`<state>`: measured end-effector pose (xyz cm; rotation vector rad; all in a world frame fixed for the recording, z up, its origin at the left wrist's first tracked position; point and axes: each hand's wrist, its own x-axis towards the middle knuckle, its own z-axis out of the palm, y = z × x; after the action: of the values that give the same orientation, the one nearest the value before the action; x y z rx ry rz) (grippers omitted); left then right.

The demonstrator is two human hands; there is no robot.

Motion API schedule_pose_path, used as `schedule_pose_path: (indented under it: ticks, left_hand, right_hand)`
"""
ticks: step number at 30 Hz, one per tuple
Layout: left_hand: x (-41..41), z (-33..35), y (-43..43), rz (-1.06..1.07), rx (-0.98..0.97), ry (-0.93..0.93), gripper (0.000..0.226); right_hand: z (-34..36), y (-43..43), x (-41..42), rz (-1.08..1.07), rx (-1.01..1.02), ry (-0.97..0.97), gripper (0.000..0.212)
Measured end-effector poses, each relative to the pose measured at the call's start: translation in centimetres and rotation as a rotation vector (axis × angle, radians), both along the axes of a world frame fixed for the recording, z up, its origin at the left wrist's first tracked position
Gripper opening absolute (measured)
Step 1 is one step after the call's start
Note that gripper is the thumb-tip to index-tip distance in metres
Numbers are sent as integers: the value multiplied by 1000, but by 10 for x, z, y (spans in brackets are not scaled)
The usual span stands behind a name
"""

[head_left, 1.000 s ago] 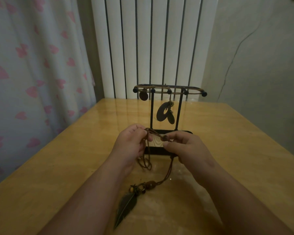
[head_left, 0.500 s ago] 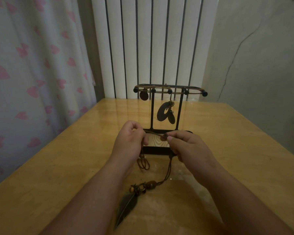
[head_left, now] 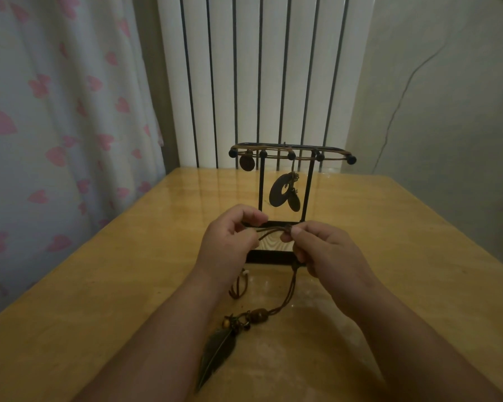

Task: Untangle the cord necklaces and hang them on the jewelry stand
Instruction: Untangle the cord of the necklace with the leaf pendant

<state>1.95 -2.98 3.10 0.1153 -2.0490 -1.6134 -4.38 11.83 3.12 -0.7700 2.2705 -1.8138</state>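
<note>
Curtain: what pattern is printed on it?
The curtain has pink hearts on white, clearest in the head view.

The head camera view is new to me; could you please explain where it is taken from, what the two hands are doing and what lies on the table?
There is no machine here. A person wears one wide-angle camera on the head, looking forward and down, so the two forearms rising from the bottom edge are that person's own. The left hand and the right hand each pinch a brown cord necklace, stretched between them above a wooden table. From the right hand the cord runs down to a bead and a feather pendant, which lies on the table. Behind the hands stands a black jewelry stand. Cords already lie along its top bar, with a round pendant and a ring-shaped pendant hanging below.
</note>
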Motion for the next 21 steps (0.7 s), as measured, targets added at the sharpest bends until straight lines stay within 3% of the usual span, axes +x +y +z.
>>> schedule_pose_path:
  ticks: [21]
  left_hand:
    - [-1,-6,3,77,-262,50,21]
  right_hand:
    - [-4,-1,-3,21,7,12,27]
